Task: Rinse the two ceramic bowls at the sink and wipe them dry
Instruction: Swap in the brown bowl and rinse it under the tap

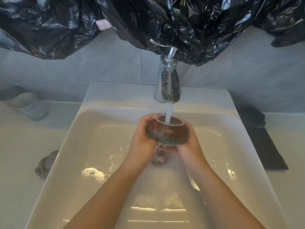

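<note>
Both hands, left (142,142) and right (189,146), cup the bowl (168,133) under the running tap (170,85), over the sink (92,133).

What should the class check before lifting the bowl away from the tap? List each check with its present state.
1. The water from the tap lands inside the bowl: ok.
2. The left hand and right hand both grip the bowl: ok.
3. The bowl is held over the sink: ok.
4. The bowl's inside is rinsed clean: cannot tell.
5. The tap is turned off: not ok.
</note>
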Tool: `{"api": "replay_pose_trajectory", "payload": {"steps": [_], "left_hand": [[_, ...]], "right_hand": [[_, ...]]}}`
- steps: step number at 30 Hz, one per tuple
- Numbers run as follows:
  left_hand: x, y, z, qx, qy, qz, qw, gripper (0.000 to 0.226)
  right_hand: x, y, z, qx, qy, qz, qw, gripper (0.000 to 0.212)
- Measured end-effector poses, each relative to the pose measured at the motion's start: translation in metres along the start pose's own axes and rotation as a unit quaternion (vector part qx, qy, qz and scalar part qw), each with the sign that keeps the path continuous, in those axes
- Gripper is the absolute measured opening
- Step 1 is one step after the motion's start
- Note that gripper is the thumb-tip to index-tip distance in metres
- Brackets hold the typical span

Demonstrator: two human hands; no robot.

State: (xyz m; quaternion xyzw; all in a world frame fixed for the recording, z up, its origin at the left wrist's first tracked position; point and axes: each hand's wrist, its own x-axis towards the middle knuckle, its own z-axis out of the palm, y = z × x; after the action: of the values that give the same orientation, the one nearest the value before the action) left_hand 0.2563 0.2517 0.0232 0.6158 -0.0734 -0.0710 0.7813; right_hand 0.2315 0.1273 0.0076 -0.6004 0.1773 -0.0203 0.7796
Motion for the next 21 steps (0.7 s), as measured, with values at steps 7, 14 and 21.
{"api": "replay_pose_trajectory", "payload": {"steps": [7, 14, 21], "left_hand": [[0.004, 0.009, -0.002, -0.064, 0.070, -0.141, 0.985, 0.036], [0.006, 0.006, -0.005, 0.137, 0.204, -0.079, 0.966, 0.016], [0.005, 0.009, 0.006, -0.061, 0.151, -0.304, 0.939, 0.038]], "right_hand": [[-0.001, -0.001, 0.000, 0.036, -0.060, -0.034, 0.997, 0.058], [-0.008, -0.007, 0.007, 0.265, -0.112, 0.158, 0.945, 0.044], [-0.008, -0.011, 0.009, 0.194, 0.094, 0.194, 0.957, 0.039]]}}
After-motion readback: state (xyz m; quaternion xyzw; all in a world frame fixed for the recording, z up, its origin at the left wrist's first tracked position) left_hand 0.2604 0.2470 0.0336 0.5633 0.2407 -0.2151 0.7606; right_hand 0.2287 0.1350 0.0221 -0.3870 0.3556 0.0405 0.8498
